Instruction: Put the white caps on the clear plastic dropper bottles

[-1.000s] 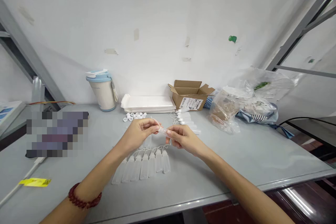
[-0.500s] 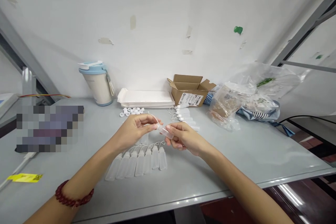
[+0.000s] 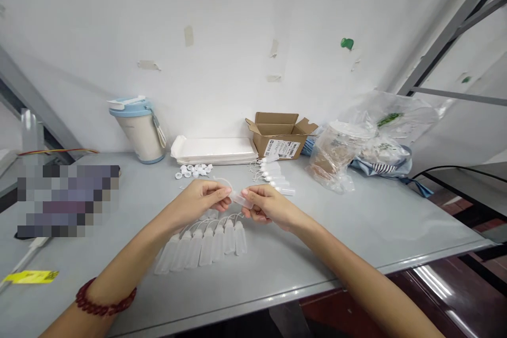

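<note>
Bottle (image 3: 241,199), translucent plastic, held almost level between the two hands, its thin tube (image 3: 222,184) looping up from the left hand's fingers. Left hand (image 3: 197,202) closed in a pinch on the bottle's narrow end; exact contact partly hidden by the fingers. Right hand (image 3: 270,207) curled, fingertips (image 3: 246,191) gripping the bottle's body from the opposite side. Hands just apart, the bottle bridging them.

Directly below both hands: row of bottles (image 3: 200,248) lying side by side on the table (image 3: 356,237), tubes curving toward the hands. Beyond the right hand: second line of bottles (image 3: 275,179), tips pointing left. Beyond the left hand: pile of white caps (image 3: 192,170).

Farther beyond the hands: white trays (image 3: 212,151), open cardboard box (image 3: 277,134), and, right of it, plastic bag (image 3: 332,156). Beyond the left hand, well apart: tumbler (image 3: 138,129). Left wrist carries red bead bracelet (image 3: 105,298). Far left of that hand: yellow label (image 3: 31,277).
</note>
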`<state>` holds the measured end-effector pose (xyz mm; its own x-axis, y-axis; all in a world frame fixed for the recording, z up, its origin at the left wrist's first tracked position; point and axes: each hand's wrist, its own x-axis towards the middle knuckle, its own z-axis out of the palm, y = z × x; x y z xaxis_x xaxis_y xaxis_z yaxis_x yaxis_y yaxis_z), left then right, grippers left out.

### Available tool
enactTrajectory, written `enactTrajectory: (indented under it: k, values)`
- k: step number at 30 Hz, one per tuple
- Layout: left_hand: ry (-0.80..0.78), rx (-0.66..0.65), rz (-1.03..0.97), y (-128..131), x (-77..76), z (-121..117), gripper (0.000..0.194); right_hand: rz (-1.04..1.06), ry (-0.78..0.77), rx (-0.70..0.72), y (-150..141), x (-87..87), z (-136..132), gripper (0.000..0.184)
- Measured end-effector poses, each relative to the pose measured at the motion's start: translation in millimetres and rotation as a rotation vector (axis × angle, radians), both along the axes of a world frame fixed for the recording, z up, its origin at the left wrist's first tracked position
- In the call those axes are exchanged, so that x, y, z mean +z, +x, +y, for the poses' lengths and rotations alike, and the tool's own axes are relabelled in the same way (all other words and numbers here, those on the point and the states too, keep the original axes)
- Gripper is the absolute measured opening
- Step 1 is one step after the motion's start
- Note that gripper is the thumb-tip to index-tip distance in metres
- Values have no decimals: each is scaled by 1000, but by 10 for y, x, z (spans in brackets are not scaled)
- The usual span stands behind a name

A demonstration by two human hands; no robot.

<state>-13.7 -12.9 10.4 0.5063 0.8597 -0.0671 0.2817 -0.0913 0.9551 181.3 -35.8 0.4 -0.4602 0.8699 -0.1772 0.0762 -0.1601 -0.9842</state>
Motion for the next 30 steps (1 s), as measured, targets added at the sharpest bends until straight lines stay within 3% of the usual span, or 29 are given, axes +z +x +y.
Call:
enactTrajectory:
  k: [10, 21, 24, 28, 30]
  values:
    - [206, -1, 80, 27, 33, -57, 23, 26, 20, -74, 11, -17, 36, 30]
    - [156, 12, 44, 41, 56, -89, 26, 19, 38, -93, -16, -52, 11, 39]
    - [131, 60, 0, 50, 50, -81, 25, -67, 212, -140, -20, -81, 21, 42]
    - [95, 150, -80, 48, 23, -53, 27, -281, 669, -288, -16, -127, 27, 32]
    - [78, 185, -98, 40, 13, -43, 33, -355, 804, -325, -13, -138, 24, 24]
